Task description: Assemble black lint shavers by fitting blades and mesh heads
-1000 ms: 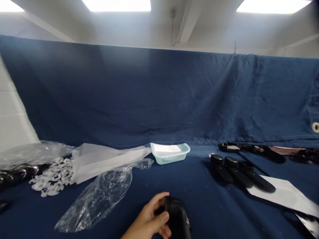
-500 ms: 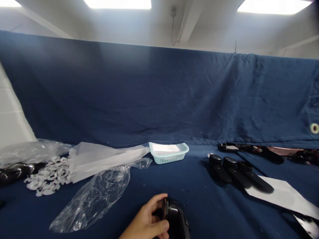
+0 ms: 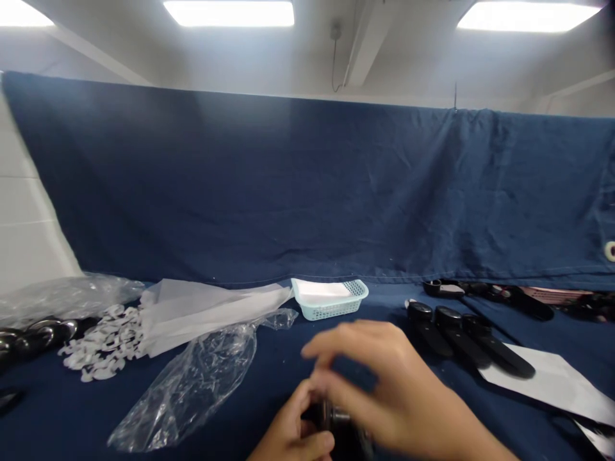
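At the bottom centre my left hand (image 3: 291,432) grips a black device (image 3: 339,426) resting on the blue cloth. My right hand (image 3: 384,387) hovers over that same device, blurred by motion, with its fingers curled down onto the top of it. Most of the device is hidden under the right hand. Three similar black devices (image 3: 456,333) lie side by side to the right, partly on a white sheet (image 3: 552,381).
A pale blue basket (image 3: 329,298) stands at the back centre. A clear plastic bag (image 3: 192,384), white paper (image 3: 206,304), small white pieces (image 3: 103,342) and dark shiny parts (image 3: 33,336) lie left. A blue cloth wall (image 3: 307,192) rises behind.
My right hand has come into view from the lower right and now covers the black device. My left hand keeps its hold on it.
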`<state>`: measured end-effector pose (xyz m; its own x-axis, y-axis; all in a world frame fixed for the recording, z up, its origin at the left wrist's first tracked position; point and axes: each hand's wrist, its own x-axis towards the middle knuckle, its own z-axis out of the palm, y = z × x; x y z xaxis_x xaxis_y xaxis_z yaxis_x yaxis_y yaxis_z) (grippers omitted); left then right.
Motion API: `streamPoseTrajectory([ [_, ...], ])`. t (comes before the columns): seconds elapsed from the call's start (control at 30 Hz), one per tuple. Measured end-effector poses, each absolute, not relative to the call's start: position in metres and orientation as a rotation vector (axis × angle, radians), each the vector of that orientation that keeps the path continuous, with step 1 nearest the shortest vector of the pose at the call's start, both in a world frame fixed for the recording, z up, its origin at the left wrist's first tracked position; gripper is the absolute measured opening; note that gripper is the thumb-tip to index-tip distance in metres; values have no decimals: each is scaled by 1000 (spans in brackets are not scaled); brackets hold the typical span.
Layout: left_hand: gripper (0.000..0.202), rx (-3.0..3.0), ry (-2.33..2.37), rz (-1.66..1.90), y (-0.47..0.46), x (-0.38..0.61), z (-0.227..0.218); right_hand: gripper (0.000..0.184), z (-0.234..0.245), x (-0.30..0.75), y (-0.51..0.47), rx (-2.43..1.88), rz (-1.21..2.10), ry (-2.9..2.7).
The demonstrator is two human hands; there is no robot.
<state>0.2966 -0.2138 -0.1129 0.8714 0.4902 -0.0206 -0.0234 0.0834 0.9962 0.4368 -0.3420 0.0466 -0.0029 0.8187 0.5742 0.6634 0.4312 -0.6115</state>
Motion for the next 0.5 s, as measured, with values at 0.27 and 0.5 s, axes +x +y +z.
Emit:
streamPoseTrajectory([
  [0.27, 66, 1465, 456, 613, -229, 307, -112, 48, -89, 488, -339, -1201, 1162, -669],
  [0.5, 59, 1959, 676, 732, -233, 287, -101, 75, -112, 469, -346, -803, 1732, -722],
])
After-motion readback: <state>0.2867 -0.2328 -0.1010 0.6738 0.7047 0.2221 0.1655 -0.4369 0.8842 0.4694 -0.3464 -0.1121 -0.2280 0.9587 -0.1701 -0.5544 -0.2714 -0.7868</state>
